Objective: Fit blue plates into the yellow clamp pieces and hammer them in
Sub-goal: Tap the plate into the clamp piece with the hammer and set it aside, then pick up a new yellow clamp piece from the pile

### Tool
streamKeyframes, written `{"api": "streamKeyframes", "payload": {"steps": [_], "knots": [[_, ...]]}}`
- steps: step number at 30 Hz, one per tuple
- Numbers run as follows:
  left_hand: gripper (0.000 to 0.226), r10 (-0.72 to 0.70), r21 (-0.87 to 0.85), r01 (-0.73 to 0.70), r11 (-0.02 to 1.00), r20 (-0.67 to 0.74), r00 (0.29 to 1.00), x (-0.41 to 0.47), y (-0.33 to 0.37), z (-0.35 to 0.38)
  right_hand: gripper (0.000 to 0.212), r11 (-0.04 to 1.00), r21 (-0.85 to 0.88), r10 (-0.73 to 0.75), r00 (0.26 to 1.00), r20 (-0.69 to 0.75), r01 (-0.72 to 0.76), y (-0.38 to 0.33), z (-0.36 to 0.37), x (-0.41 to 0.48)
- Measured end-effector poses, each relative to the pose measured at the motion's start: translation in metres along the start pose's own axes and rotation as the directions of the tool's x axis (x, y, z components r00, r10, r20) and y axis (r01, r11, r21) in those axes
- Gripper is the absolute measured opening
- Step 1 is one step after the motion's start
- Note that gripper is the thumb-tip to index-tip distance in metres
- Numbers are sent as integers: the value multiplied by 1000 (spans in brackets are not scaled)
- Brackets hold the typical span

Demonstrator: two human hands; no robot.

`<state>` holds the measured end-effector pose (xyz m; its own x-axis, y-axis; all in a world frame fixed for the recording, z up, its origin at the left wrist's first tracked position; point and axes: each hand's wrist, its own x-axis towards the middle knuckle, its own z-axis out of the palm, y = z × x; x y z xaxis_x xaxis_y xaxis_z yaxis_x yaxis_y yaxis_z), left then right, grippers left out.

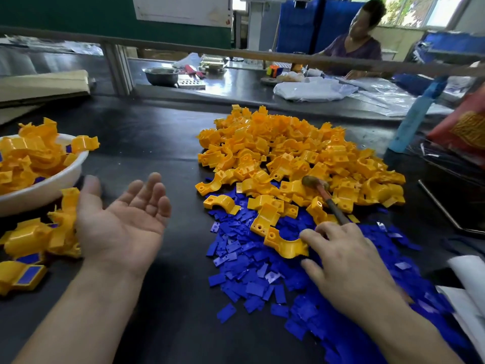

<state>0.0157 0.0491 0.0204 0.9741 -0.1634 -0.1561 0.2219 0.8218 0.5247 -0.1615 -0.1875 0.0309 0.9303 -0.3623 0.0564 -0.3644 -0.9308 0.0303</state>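
Matte black table (pixel 162 143): glossy arched yellow clamp pieces (pixel 294 153), flat blue plates (pixel 252 282); left hand (pixel 123 227) palm-up, fingers (pixel 154 187) relaxed; right hand (pixel 346 261) touching one clamp (pixel 286 246), grip unclear.

An assembly workshop: heaped yellow clamp pieces (pixel 296 158) and blue plates (pixel 252 271) cover a dark workbench (pixel 162 143), another worker (pixel 359 40) seated beyond.

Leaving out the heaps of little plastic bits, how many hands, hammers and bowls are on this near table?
hands: 2, the left hand and the right hand
hammer: 1
white bowl: 1
Total: 4
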Motion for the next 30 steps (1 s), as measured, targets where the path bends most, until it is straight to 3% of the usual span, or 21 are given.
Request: {"api": "streamKeyframes", "payload": {"steps": [5, 9, 13, 16, 18, 20, 21, 23, 26, 27, 29, 30], "knots": [[37, -133, 421, 40, 906, 194, 972, -22, -21, 20, 34, 1000, 10, -24, 994, -108, 25, 1, 5, 3], [19, -178, 685, -52, 727, 261, 949, -29, -41, 23, 49, 997, -1, -77, 991, -113, 77, -2, 11, 3], [11, -213, 796, -135, 590, 314, 925, -35, -52, 17, 36, 978, -51, -207, 965, -160, 201, -9, 12, 4], [21, -246, 830, -158, 534, 332, 911, -40, -54, 19, 29, 962, 159, -167, 939, -300, 222, -9, 7, 1], [19, -277, 839, -162, 520, 345, 897, -42, -55, 20, 25, 847, 485, -36, 935, -352, 215, -10, -1, -4], [20, -356, 812, -106, 573, 364, 861, -45, -58, 21, 21, 577, 799, 22, 974, -225, 172, -16, -10, -10], [27, -401, 784, -60, 617, 380, 833, -47, -60, 22, 20, 448, 885, -17, 991, -135, 128, -21, -13, -12], [36, -449, 715, 26, 699, 410, 794, -50, -62, 24, 19, 383, 921, -122, 992, -31, 76, -28, -12, -16], [31, -412, 632, 86, 770, 390, 823, -50, -60, 27, 18, 515, 850, -143, 989, -43, 111, -35, -10, -17], [26, -386, 614, 95, 784, 362, 848, -48, -59, 27, 26, 612, 783, -117, 992, -56, 116, -31, -9, -17], [24, -335, 592, 117, 797, 272, 902, -44, -57, 28, 54, 864, 482, -94, 988, -124, 142, -21, -7, -15], [27, -313, 585, 135, 800, 214, 926, -42, -55, 29, 63, 939, 322, -82, 987, -136, 122, -16, -8, -15]]}}
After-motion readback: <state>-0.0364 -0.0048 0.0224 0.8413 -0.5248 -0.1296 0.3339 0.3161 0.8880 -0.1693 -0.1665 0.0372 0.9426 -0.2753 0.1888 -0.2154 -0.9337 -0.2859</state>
